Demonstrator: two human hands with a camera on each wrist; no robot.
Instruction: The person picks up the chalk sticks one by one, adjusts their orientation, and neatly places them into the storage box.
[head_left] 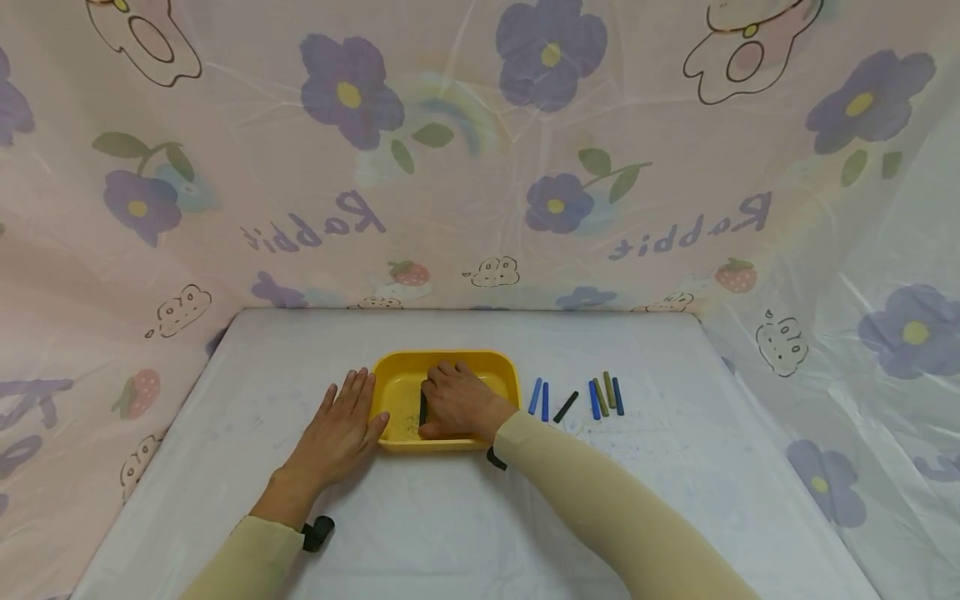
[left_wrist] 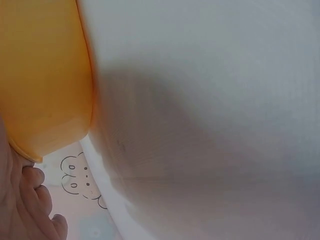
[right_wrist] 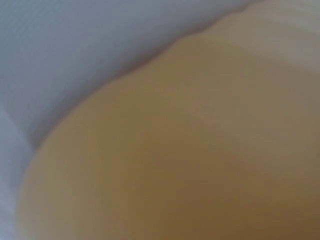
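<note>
A yellow plastic tray [head_left: 450, 357] sits in the middle of the white table [head_left: 465, 517]. My right hand [head_left: 453, 402] is down inside it, fingers curled, pinching a dark stick [head_left: 423, 408] against the tray floor. Flat on the table lies my left hand [head_left: 341, 425], fingers straight and thumb against the tray's left wall. In the left wrist view the tray [left_wrist: 45, 75] fills the upper left, with fingers of my left hand [left_wrist: 25, 205] below it. The right wrist view is only a blur of the yellow tray [right_wrist: 175, 150].
Several loose sticks lie right of the tray: two blue ones [head_left: 540, 398], a black one [head_left: 566, 407], then a blue and olive cluster [head_left: 605, 395]. A flower-print plastic sheet [head_left: 480, 167] walls the table at the back and both sides.
</note>
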